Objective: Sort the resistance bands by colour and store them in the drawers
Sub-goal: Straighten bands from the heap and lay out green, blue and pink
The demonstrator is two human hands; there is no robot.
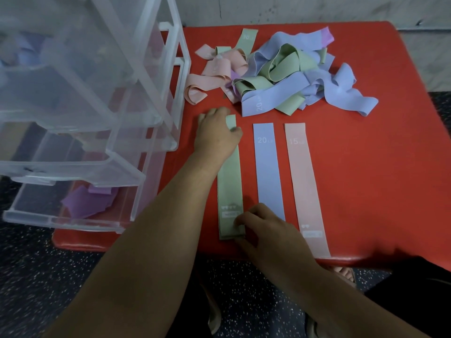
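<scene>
1. The right hand (266, 230) has its fingers bent and pinches the near end of the green band (230, 181), a flat, matte fabric strip with a small label.
2. The band lies straight on the smooth red table (366, 167), parallel to a blue band (268, 172) marked 20 and a pink band (305, 186) marked 15.
3. The left hand (217, 135) curls its fingers round the green band's far end.
4. Beyond lies a tangled pile (280, 74) of soft pink, green and blue loops.
5. At left stand clear plastic drawers (85, 118). The open bottom one holds purple bands (87, 201).
</scene>
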